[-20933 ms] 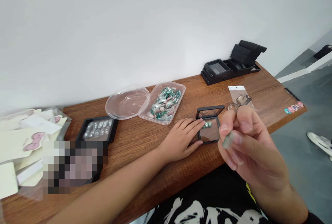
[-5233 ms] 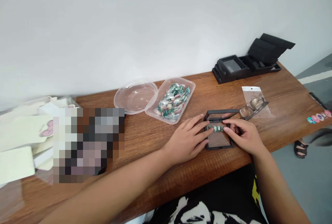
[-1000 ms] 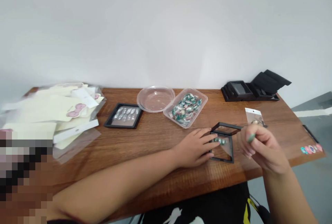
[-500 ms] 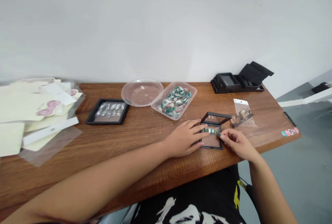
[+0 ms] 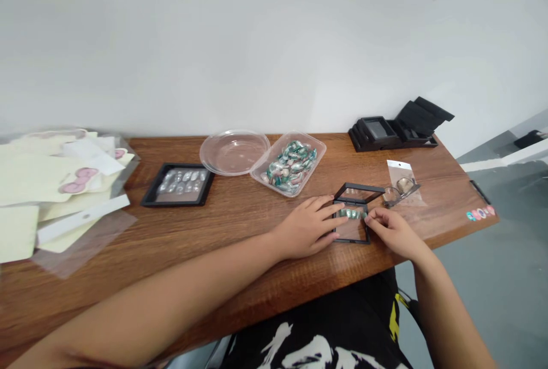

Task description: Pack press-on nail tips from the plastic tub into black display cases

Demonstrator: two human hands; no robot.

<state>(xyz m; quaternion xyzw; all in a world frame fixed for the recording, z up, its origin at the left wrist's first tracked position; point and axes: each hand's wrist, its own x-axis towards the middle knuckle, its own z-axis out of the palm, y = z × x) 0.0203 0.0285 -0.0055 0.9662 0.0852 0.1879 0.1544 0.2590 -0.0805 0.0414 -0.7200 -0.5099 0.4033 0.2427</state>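
The left hand [image 5: 309, 227] lies flat and open, fingertips steadying the 9 o'clock edge of the open black case [image 5: 351, 232] near the table's front. The right hand [image 5: 391, 233], lifted clear a second ago, is now down with thumb and forefinger pinched on a green nail [image 5: 363, 215]. This adds a piece at the 3 o'clock end of the row, which runs from 9 to 3 o'clock, and the lid [image 5: 358, 192] leans toward 12.

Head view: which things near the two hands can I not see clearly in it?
- Head view: row of green press-on nails in the small black open case is too small to count.
- Head view: the right hand hides with its own fingers whether it pinches a nail.
- Head view: cream paper cards are cut off by the left edge.
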